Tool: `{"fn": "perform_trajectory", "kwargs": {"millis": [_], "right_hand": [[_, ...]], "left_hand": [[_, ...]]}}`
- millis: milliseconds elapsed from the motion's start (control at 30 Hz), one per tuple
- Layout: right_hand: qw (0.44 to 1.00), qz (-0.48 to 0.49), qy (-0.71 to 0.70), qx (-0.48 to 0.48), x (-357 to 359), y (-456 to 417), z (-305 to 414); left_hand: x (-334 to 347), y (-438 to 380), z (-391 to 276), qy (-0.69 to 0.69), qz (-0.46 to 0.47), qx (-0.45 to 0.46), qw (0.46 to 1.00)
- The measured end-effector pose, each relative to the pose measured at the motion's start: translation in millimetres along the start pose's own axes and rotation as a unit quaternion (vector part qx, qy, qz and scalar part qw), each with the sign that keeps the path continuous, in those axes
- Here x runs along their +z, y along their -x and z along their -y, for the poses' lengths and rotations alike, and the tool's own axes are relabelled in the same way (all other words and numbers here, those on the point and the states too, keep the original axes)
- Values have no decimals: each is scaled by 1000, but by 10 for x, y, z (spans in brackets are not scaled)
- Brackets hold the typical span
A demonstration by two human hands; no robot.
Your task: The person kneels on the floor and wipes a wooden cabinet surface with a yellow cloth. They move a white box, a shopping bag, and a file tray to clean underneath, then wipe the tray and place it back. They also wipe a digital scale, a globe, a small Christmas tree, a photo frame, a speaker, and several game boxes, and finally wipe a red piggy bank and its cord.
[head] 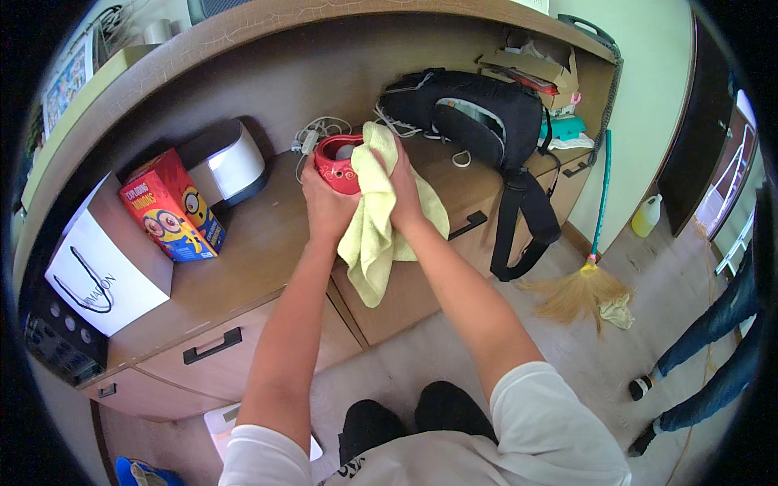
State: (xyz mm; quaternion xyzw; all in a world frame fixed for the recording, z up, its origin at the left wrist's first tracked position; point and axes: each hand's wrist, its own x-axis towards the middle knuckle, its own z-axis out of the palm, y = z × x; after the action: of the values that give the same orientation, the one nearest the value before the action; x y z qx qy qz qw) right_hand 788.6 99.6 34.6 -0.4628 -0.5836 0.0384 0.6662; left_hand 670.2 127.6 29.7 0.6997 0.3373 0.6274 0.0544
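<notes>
My left hand [328, 205] grips a small red pot [338, 173], which looks ceramic and bears pale swirls. Something round and whitish shows inside its rim. A pale yellow cloth [372, 255] is bunched in my right hand [406, 188] and pressed against the pot's right side. The cloth's lower end hangs free past the front edge of a wooden cabinet top [267, 243]. Both hands are held together above that surface, and the cloth hides part of the pot and my right fingers.
Left stand a white paper bag [115, 261], a red game box [170, 209] and a white-and-dark device [234, 161]. White cables [322, 129] lie behind the pot. Right is a black backpack [468, 115], its strap hanging down. A broom [583, 291] and another person's legs [711, 352] are farther right.
</notes>
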Motion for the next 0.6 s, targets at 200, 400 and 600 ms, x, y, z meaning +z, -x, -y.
{"fn": "perform_trajectory", "kwargs": {"millis": [200, 400, 600], "right_hand": [[978, 167, 28, 118, -247, 310, 45], [958, 211, 192, -17, -476, 308, -168], [946, 271, 159, -79, -702, 561, 258]], "left_hand": [[-243, -30, 138, 66, 160, -21, 985], [-401, -509, -105, -53, 185, -156, 969], [82, -827, -474, -357, 308, -259, 843]]}}
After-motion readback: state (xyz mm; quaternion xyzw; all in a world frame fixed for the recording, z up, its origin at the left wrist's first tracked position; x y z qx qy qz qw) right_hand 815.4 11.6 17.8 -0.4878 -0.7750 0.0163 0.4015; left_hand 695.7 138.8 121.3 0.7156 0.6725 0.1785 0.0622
